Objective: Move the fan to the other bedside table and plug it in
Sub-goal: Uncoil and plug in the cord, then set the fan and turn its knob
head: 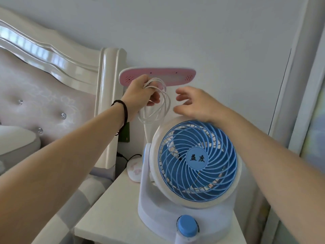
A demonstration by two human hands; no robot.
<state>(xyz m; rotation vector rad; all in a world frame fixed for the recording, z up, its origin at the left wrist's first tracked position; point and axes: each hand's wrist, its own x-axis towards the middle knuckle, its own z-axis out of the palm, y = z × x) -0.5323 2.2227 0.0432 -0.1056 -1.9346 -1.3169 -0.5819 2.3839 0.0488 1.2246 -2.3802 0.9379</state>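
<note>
A white desk fan with a blue grille and a blue knob stands upright on the white bedside table. Its white cord is gathered in loops above and behind the fan. My left hand is closed around the top of those loops. My right hand hovers over the fan's top rim with fingers spread, just right of the cord, holding nothing. The plug is not visible.
A pink and white desk lamp stands behind the fan, its base on the table with a black cable. The bed's padded headboard and white post are left. A wall is close behind, a door frame right.
</note>
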